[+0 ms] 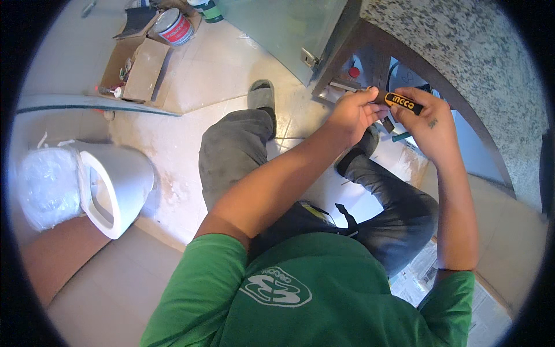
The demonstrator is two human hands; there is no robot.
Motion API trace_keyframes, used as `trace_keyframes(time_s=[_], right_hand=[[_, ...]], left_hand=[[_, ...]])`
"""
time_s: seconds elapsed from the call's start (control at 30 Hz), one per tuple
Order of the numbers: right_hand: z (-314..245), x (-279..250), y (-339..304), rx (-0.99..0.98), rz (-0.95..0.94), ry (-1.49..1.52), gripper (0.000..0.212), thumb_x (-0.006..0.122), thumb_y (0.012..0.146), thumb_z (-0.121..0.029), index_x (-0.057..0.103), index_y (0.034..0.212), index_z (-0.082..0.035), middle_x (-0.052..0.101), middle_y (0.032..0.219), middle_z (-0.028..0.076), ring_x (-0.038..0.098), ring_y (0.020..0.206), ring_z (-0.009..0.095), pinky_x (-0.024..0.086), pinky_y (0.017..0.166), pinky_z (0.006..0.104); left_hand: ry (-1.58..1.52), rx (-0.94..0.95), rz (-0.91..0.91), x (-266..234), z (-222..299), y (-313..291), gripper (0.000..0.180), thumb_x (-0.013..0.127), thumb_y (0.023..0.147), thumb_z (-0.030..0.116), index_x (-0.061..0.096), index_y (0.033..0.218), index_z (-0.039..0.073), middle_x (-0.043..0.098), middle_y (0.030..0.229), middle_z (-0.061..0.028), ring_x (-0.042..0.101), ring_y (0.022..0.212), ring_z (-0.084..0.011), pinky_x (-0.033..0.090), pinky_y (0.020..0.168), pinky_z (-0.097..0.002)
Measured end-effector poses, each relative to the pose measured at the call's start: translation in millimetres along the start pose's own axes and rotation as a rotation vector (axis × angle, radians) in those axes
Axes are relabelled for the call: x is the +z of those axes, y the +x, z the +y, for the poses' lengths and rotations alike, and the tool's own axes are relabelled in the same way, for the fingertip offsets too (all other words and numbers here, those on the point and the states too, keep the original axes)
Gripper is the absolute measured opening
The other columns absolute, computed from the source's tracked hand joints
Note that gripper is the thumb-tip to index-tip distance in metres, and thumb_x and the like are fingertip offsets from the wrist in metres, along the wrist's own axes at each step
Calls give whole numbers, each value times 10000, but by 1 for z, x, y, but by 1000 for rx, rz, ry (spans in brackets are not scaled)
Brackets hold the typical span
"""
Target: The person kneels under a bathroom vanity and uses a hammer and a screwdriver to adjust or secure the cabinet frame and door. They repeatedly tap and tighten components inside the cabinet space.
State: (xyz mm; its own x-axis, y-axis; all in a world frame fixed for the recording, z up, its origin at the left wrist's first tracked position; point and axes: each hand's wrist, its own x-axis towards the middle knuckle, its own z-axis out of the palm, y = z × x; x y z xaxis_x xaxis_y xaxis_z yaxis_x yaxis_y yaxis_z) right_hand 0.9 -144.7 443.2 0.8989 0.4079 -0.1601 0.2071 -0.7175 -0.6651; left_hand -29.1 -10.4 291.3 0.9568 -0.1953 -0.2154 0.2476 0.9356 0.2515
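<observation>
Both my hands are raised at the front of the open cabinet [370, 49], under the stone countertop. My right hand [432, 124] is closed around a tool with a black and yellow handle [404, 103]; its exact kind does not show. At the handle's other end, my left hand [354, 114] pinches with thumb and fingertips, its other fingers curled loosely below. A teal, rod-like piece [400, 137] and a small dark piece [387, 124] show just beneath my hands. Behind my left fingers lies a grey metal strip [346, 85].
A speckled stone countertop [462, 52] curves along the right. The cabinet's glass door [283, 32] stands open ahead. At the far left are a cardboard box [147, 69] and a paint can [173, 27]. A glass panel edge [87, 106] and a partly wrapped toilet [130, 179] stand left.
</observation>
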Motion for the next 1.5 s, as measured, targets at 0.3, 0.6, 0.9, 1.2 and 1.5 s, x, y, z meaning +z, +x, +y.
trace_keyframes(time_s=[0.3, 0.6, 0.9, 1.2, 1.5], right_hand=[[81, 19, -80, 490, -432, 379, 430, 744, 844, -196, 555, 1199, -42, 654, 847, 95, 612, 574, 157, 505, 504, 304], [161, 124, -134, 684, -174, 955, 275, 636, 762, -25, 533, 1017, -14, 566, 752, 72, 592, 523, 186, 501, 464, 332], [207, 140, -128, 672, -182, 920, 238, 628, 735, -37, 507, 939, -27, 537, 714, 63, 587, 508, 175, 482, 453, 332], [206, 137, -126, 629, -151, 973, 243, 630, 749, -40, 501, 953, -17, 536, 732, 64, 576, 498, 169, 480, 450, 327], [199, 133, -125, 590, -157, 920, 243, 617, 762, -37, 498, 973, -23, 540, 731, 65, 575, 494, 168, 481, 450, 322]], left_hand=[[661, -210, 198, -22, -61, -36, 447, 797, 840, 264, 547, 1086, -14, 671, 986, -112, 673, 866, -218, 563, 757, -344], [1504, 201, 385, -78, 6, -17, 347, 744, 886, 274, 597, 1004, -18, 697, 902, -110, 665, 805, -165, 532, 727, -315], [1886, 804, 700, -39, 48, 23, 445, 752, 821, 333, 600, 1045, -21, 716, 910, -178, 713, 813, -292, 556, 752, -386], [2010, 991, 596, -10, 69, 22, 362, 738, 777, 314, 641, 923, -3, 727, 860, -151, 721, 816, -295, 557, 767, -386], [1968, 1066, 569, 25, 80, 13, 324, 748, 768, 273, 648, 916, 2, 737, 874, -154, 730, 843, -291, 557, 783, -369]])
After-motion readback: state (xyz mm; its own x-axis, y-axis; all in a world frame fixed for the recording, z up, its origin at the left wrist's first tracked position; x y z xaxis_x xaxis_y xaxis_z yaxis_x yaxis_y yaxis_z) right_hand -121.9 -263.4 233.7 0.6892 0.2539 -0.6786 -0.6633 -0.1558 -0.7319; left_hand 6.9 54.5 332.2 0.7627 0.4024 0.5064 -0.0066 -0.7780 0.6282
